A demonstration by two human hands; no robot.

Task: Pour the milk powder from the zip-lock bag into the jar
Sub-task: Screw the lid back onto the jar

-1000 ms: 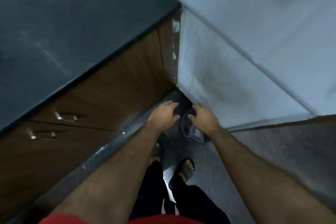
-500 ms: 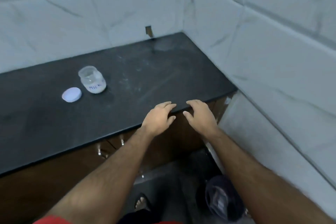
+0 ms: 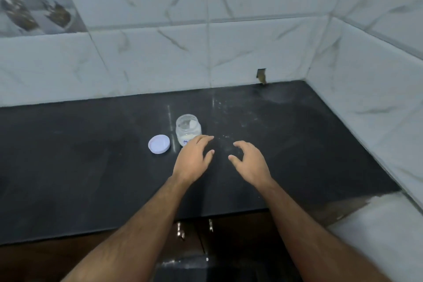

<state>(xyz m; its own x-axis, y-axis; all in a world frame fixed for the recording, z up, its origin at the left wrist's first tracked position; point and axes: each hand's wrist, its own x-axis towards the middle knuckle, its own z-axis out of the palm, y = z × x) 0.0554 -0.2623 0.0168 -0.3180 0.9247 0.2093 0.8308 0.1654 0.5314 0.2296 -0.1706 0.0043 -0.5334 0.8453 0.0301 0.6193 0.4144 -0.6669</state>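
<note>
Your jar (image 3: 188, 130) stands open on the counter (image 3: 80, 167) with powder inside, so the pour looks done. Its lid (image 3: 159, 144) lies just left of it, still to fit. No bag shows. Your left hand (image 3: 194, 160) and right hand (image 3: 251, 163) hover loose-fingered, holding nothing, just right of the jar.

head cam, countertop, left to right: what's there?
White lid → open jar → left hand → right hand. Both hands are empty; the left one overlaps the jar's lower right.
</note>
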